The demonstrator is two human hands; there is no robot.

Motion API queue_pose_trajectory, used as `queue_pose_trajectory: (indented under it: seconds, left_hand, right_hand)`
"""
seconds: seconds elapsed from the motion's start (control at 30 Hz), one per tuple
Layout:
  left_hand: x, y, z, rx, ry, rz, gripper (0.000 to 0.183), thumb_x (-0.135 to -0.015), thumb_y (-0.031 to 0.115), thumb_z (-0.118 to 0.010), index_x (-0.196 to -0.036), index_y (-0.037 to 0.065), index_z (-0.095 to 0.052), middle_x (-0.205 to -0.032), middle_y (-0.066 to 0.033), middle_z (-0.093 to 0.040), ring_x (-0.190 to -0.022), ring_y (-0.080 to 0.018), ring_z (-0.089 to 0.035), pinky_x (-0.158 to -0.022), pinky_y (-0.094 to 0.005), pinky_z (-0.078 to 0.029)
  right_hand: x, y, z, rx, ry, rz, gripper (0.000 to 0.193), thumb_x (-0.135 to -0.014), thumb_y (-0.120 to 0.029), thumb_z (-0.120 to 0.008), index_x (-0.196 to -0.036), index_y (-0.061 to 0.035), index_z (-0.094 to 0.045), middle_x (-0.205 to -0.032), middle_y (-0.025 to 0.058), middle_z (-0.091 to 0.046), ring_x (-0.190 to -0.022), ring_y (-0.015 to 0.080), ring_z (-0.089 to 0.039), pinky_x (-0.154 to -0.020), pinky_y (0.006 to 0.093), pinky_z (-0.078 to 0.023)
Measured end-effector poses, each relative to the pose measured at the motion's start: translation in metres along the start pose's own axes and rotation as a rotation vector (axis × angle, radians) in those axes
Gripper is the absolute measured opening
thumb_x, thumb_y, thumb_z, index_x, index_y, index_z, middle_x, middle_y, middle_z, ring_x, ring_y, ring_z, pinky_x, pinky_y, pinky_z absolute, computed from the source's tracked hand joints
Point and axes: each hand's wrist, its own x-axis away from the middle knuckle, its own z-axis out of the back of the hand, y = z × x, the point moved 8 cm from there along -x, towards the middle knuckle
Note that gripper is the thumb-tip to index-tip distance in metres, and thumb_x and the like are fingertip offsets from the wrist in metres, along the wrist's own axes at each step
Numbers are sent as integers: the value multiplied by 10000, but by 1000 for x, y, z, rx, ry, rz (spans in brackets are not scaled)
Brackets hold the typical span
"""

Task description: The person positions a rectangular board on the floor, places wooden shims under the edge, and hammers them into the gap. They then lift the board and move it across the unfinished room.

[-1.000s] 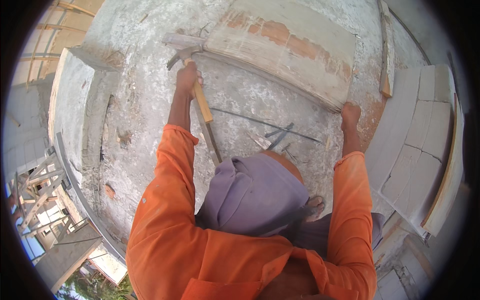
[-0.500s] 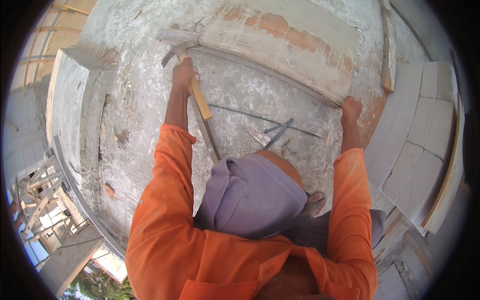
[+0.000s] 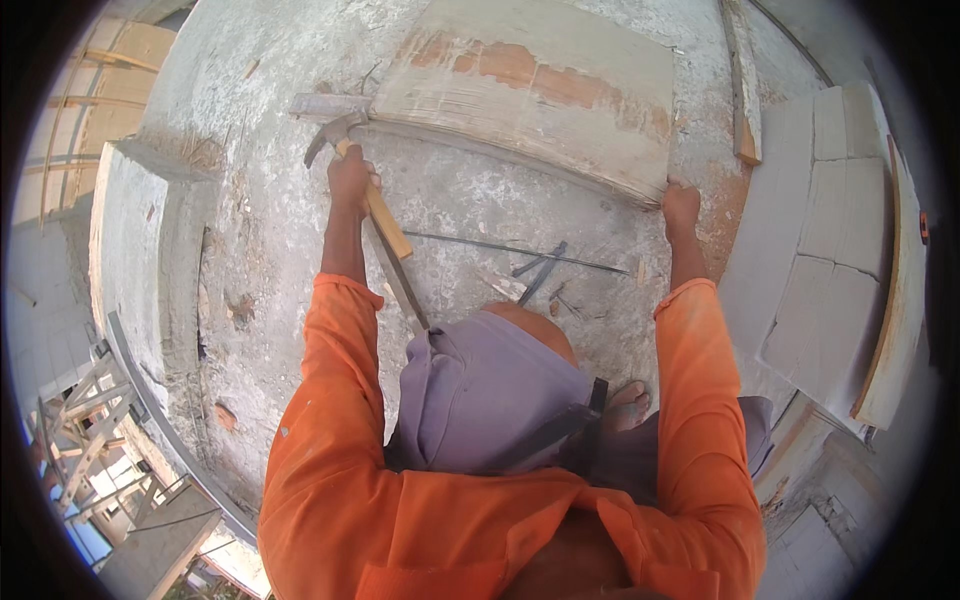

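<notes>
My left hand (image 3: 350, 182) is closed round the wooden handle of a claw hammer (image 3: 386, 218), high up near its steel head. The head lies close to the left end of a broad, worn board (image 3: 530, 100) with a smeared grey coat and reddish-brown patches. At the board's near right corner, my right hand (image 3: 682, 208) is closed on the edge; its fingertips are partly hidden. A narrow grey bar (image 3: 400, 285) runs from below the left hand toward my knee; whether that hand touches it is hidden. A short wood piece (image 3: 325, 105) lies by the board's left corner.
On the rough concrete floor lie a thin dark rod (image 3: 510, 247) and dark strips (image 3: 542, 278) in front of my knee. Pale blocks (image 3: 835, 230) stand at the right, near a timber batten (image 3: 742, 85). A raised concrete ledge (image 3: 140, 250) borders the left.
The view has tilted, so the scene sits slightly further left. Both hands keep their hold on hammer and board. Any movement of the board itself is too small to tell.
</notes>
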Motion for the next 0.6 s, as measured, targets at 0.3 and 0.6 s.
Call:
queue_pose_trajectory:
  seconds: [0.3,0.6]
  left_hand:
    - [-7,-1,-3,-33,4,-40,276,-889,299,-469,-814,34,-446,-616,-55,-450,-433,-165,-447,-392,-319,-394]
    - [-10,-5,6,-15,-44,20,254,-884,305,-469,-782,72,-452,-612,-34,-438,-438,-154,-424,-394,-306,-375]
  right_hand:
    - [2,32,37,-970,11,-472,218,-920,-174,-420,-1053,-19,-495,-817,60,-519,-766,242,-575,-600,363,-442]
    - [-15,-3,51,-874,-30,-452,189,-877,-228,-475,-817,-53,-514,-705,52,-494,-622,203,-518,-549,334,-412]
